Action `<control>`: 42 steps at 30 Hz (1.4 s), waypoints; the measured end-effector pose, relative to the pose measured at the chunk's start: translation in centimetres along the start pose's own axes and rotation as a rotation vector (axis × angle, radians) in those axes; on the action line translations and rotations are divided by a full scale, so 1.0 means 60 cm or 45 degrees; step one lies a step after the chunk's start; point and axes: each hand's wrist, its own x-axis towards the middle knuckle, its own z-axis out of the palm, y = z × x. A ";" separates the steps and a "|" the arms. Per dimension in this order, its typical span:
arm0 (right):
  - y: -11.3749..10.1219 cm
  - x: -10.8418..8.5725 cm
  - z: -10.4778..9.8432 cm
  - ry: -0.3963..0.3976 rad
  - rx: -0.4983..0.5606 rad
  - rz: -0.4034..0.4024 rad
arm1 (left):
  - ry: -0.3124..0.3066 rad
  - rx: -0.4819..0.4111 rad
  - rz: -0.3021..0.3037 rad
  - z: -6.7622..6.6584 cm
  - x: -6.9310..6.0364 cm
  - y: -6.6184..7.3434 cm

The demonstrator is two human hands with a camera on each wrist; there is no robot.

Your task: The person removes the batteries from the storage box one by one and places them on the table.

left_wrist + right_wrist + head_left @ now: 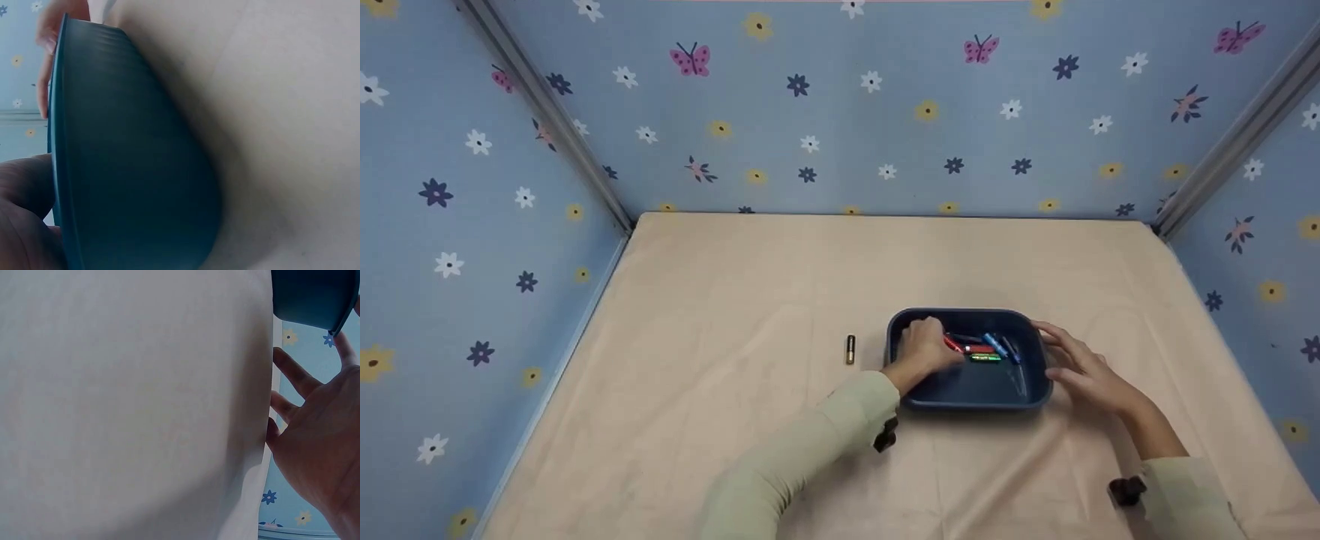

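Note:
A dark blue rectangular bin [971, 405] stands on the cloth. My left hand [924, 349] reaches over its left side, fingers bent down inside. A red cylinder [952, 343] lies right against that hand; whether the fingers grip it is hidden. Beside it in the bin are another red cylinder [979, 349], a shiny green battery [985, 358] and a blue cylinder [995, 345]. My right hand [1084, 371] rests at the bin's right side, fingers extended and spread along the rim. In the left wrist view the bin's outer wall [129, 146] hides the contents.
A black and gold battery [850, 349] lies on the cloth, left of the bin. The beige tablecloth [720, 300] has shallow creases. Blue flowered panels [840, 112] enclose the table at the back and both sides.

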 end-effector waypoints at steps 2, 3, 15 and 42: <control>0.000 0.000 0.001 0.005 -0.003 0.017 | 0.018 0.009 0.009 0.003 -0.002 0.003; 0.001 0.000 0.001 0.009 -0.010 0.025 | 0.022 0.002 0.012 0.007 -0.001 0.003; 0.000 0.000 0.002 0.032 -0.012 0.005 | 0.128 -0.011 0.070 0.023 -0.013 0.001; -0.003 -0.001 0.000 0.005 -0.001 0.004 | -0.178 -0.096 -0.072 -0.006 0.011 0.001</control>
